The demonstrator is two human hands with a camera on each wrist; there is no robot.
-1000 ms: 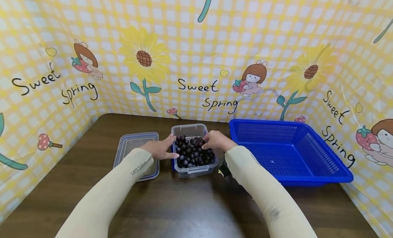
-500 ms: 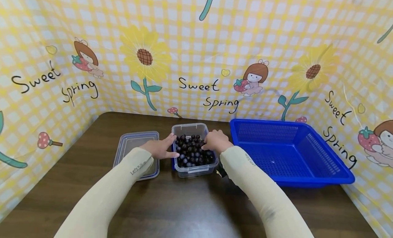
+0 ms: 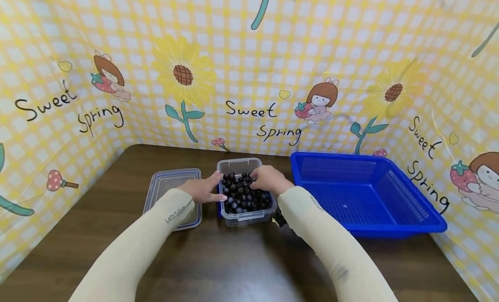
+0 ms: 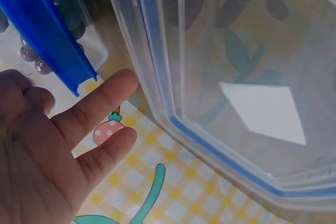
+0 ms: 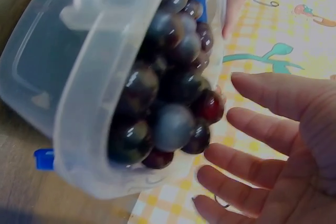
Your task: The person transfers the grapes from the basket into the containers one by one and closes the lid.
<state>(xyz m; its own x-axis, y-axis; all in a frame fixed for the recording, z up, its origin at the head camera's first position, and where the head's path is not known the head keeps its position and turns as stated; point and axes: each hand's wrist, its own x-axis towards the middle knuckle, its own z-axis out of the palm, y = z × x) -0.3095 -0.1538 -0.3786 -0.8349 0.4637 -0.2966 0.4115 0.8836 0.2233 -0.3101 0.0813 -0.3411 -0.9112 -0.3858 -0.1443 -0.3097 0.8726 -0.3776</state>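
Dark round grapes (image 3: 243, 197) fill a clear plastic container (image 3: 249, 219), heaped toward its near side in the head view. My left hand (image 3: 202, 190) rests at the container's left rim, thumb and fingers spread. In the left wrist view, straight fingers (image 4: 100, 103) lie below a blue latch flap (image 4: 47, 30). My right hand (image 3: 270, 180) reaches over the right rim to the grapes. The right wrist view shows its fingers (image 5: 252, 163) loosely bent beside the grapes (image 5: 173, 127), with nothing between them and the thumb. Whether the fingertips touch the grapes, I cannot tell.
A clear lid (image 3: 169, 178) with a blue seal lies left of the container, partly under the left forearm. To the right stands a large blue plastic basket (image 3: 347, 202). A patterned cloth (image 3: 249, 76) hangs behind the brown table (image 3: 234, 267).
My right hand first dips its fingers lower among the grapes, then shifts slightly left and lifts a little. My left hand stays at the container's left rim.
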